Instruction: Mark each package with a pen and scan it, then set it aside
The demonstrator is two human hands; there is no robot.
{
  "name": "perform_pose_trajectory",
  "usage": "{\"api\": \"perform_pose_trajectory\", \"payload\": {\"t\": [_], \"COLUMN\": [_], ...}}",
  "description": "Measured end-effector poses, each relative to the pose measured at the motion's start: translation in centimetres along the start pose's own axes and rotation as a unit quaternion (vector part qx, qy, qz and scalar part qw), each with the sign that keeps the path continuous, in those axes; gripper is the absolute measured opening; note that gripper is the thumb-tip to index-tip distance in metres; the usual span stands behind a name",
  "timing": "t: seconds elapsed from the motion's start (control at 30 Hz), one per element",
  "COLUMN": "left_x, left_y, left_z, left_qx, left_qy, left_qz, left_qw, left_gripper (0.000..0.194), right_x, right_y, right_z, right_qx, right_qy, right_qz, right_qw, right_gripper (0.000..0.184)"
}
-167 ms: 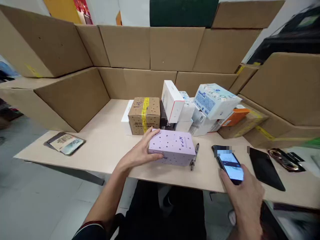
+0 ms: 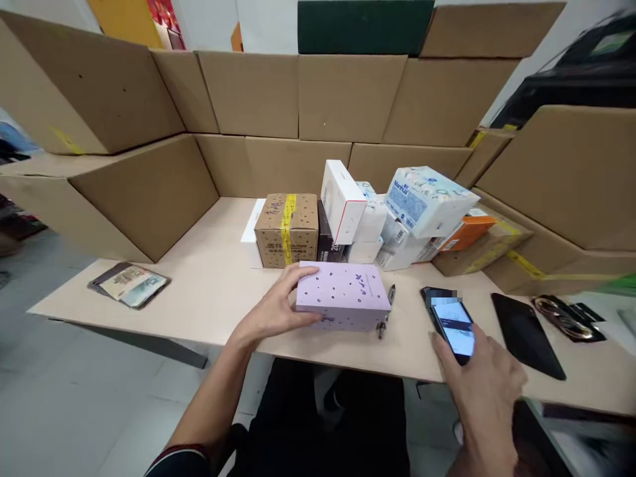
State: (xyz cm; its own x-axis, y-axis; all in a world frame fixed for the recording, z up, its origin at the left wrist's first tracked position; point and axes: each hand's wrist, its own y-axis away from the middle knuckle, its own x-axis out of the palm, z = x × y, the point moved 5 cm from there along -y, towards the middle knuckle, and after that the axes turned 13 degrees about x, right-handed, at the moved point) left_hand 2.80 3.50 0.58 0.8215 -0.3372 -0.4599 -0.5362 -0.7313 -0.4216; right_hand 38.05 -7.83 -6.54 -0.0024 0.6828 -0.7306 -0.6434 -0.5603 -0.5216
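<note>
My left hand grips the left end of a lilac box with dark dots, which rests on the light wooden table near its front edge. A pen lies right against the box's right side. My right hand holds a smartphone with a lit screen, just above the table's front edge.
Behind the lilac box stand a brown carton with yellow tape, a white box, a tissue pack and an orange box. A dark tablet lies right, a booklet left. Large cardboard boxes wall the table.
The lilac box has tipped flatter, its top now facing up more. My right hand with the phone has shifted slightly.
</note>
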Motion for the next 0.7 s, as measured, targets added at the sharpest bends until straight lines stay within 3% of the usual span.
{"api": "perform_pose_trajectory", "payload": {"t": [0.1, 0.2, 0.3, 0.4, 0.5, 0.57, 0.63, 0.7], "left_x": [-1.8, -5.6, -10.9, -14.6, -15.7, -15.9, -16.5, -17.4], "left_y": [2.4, 6.6, 10.9, 13.5, 13.2, 11.4, 9.3, 7.4], "left_z": [-1.2, -3.0, -4.2, -4.4, -3.9, -3.2, -1.6, 0.5], "left_qx": [0.009, 0.023, -0.015, -0.079, -0.139, -0.181, -0.234, -0.262], "left_qy": [-0.05, -0.104, -0.169, -0.217, -0.31, -0.398, -0.45, -0.448], "left_qz": [-0.021, -0.035, -0.155, -0.361, -0.494, -0.498, -0.463, -0.431], "left_qw": [0.998, 0.994, 0.973, 0.904, 0.8, 0.749, 0.727, 0.738], "left_gripper": [0.076, 0.075, 0.072, 0.074, 0.079, 0.081, 0.079, 0.082], "right_x": [-1.3, -2.8, -3.7, -3.2, -2.1, -1.5, -1.1, -0.9], "right_y": [0.1, 0.1, 0.5, 1.2, 2.1, 2.6, 2.9, 3.0], "right_z": [0.8, 1.4, 2.3, 3.8, 5.9, 7.1, 7.8, 8.0], "right_qx": [-0.037, -0.054, -0.03, -0.02, -0.044, -0.073, -0.096, -0.107], "right_qy": [-0.015, -0.084, -0.154, -0.21, -0.259, -0.28, -0.289, -0.287], "right_qz": [-0.089, -0.131, -0.154, -0.145, -0.11, -0.091, -0.08, -0.076], "right_qw": [0.995, 0.986, 0.976, 0.967, 0.959, 0.953, 0.949, 0.949], "right_gripper": [0.071, 0.054, 0.04, 0.03, 0.023, 0.019, 0.018, 0.018]}}
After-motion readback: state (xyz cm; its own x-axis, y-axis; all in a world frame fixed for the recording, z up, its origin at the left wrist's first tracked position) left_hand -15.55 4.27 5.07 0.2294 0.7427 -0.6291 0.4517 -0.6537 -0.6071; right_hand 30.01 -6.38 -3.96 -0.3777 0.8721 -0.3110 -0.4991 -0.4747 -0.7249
